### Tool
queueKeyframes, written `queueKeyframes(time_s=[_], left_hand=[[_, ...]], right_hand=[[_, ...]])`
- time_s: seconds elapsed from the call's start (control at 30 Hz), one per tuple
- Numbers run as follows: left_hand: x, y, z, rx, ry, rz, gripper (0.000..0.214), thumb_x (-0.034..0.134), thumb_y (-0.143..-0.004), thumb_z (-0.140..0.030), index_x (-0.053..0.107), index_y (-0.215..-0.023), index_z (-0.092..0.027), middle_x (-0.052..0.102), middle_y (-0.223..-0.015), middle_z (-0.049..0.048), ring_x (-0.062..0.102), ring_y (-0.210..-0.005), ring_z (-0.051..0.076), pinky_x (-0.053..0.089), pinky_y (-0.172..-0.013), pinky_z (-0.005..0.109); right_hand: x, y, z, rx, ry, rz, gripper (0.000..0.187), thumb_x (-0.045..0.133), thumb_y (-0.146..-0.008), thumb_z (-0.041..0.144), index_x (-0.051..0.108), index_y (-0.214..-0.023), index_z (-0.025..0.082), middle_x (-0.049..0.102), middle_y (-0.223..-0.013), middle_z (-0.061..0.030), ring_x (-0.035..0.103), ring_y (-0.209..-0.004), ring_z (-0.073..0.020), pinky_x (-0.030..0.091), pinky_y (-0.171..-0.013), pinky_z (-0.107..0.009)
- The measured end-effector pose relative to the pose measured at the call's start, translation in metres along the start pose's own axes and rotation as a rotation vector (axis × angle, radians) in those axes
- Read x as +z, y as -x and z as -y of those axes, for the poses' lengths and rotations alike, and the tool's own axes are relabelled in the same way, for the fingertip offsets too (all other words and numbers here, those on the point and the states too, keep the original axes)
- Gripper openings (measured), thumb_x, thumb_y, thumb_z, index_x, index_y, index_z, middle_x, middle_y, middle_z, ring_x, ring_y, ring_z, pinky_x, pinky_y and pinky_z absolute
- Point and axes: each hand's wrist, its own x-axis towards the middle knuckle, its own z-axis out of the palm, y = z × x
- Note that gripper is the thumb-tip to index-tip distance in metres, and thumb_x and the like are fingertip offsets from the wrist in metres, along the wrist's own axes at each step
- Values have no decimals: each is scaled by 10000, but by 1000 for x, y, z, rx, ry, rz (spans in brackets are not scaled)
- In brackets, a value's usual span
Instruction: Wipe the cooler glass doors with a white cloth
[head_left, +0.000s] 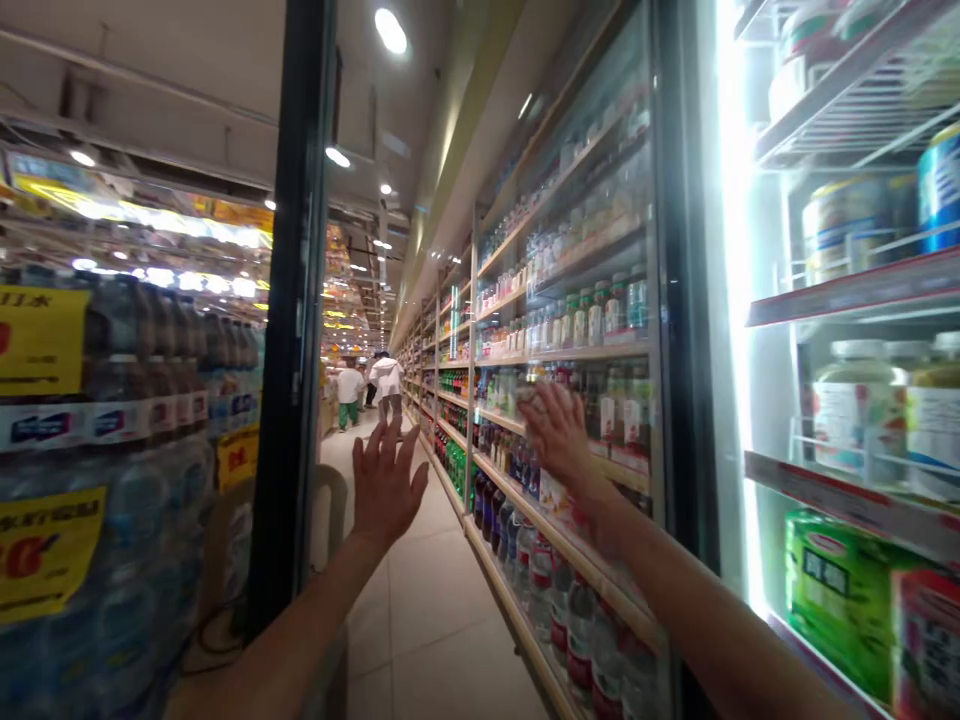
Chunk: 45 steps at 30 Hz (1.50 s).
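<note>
A glass cooler door [480, 130] in a dark frame stands swung out in front of me, and shelves of bottles show through it or as reflections. My left hand [388, 480] is raised near the middle of the glass, palm forward, fingers spread and empty. Higher up on the right, my right hand [555, 430] is also raised with its fingers apart, slightly blurred. Both hands are at or close to the pane; whether they touch it I cannot tell. Beside my right arm, the lit cooler holds white-capped bottles [859, 410] and a green carton pack [840, 590].
Stacked packs of bottled water [142, 500] with yellow price signs [45, 550] rise at the left, close to the dark door frame [289, 300]. Farther off, people in white tops [386, 375] are in the aisle. Cooler shelves [855, 290] line the right side.
</note>
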Motion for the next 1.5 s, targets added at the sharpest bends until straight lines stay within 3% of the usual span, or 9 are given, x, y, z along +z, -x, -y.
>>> queueKeyframes(time_s=[0.2,0.3,0.5,0.77,0.87,1.07,1.3,1.4,1.5], left_hand=[[-2,-41,16,-57,-13,-11,533,419,-887,-350,332,-1392,-204,284,-1480,131,170,-1395,281,111,-1120,520],[-2,-48,20,-69,-25,-14,522,404,-895,-367,353,-1384,-196,289,-1474,139,165,-1396,282,118,-1117,520],[1,-45,23,-44,-34,-38,537,424,-888,-355,327,-1398,-214,288,-1475,131,175,-1394,274,126,-1118,517],[2,-45,22,-43,-57,-48,537,437,-881,-346,333,-1391,-210,295,-1474,122,171,-1397,257,121,-1127,510],[1,-45,21,-33,-69,-48,524,432,-885,-342,351,-1381,-192,317,-1461,140,172,-1396,260,128,-1123,509],[1,-45,23,-15,-89,-68,506,420,-893,-335,367,-1371,-178,327,-1452,159,177,-1395,262,138,-1118,509],[0,-45,21,-32,-90,-30,482,411,-895,-340,394,-1351,-185,336,-1453,141,155,-1400,252,118,-1124,512],[0,-44,21,-31,-92,-44,484,418,-893,-332,390,-1354,-187,340,-1451,141,169,-1398,253,123,-1124,511],[0,-44,22,-14,-91,-56,498,421,-893,-336,374,-1365,-188,329,-1456,141,180,-1395,258,131,-1123,515]], right_hand=[[-11,-35,-78,787,66,-345,478,317,-873,273,475,-1301,129,289,-1439,-220,249,-1324,-345,232,-1006,-611],[-4,-51,-49,618,46,-284,452,344,-875,293,495,-1287,187,318,-1445,-162,246,-1333,-333,242,-1012,-602],[8,-45,23,-294,-20,45,387,471,-850,267,538,-1225,336,387,-1432,-27,196,-1378,-236,191,-1088,-506],[-8,-68,-68,696,37,-315,454,338,-862,256,502,-1283,216,310,-1455,-130,267,-1337,-312,258,-1016,-603],[1,-78,-37,564,21,-286,440,344,-869,265,511,-1273,215,311,-1457,-124,230,-1355,-310,238,-1030,-600],[13,-71,32,-282,-43,19,407,448,-863,263,505,-1257,350,375,-1441,-3,209,-1374,-207,183,-1102,-482],[-12,-97,-49,542,23,-234,457,298,-901,259,495,-1287,111,278,-1449,-235,221,-1341,-361,207,-996,-630],[-4,-111,-22,460,10,-192,448,322,-902,279,482,-1307,170,295,-1461,-166,213,-1352,-337,227,-1021,-597],[11,-112,40,46,-33,-35,419,413,-883,272,483,-1295,296,324,-1469,-42,185,-1379,-270,188,-1084,-540]])
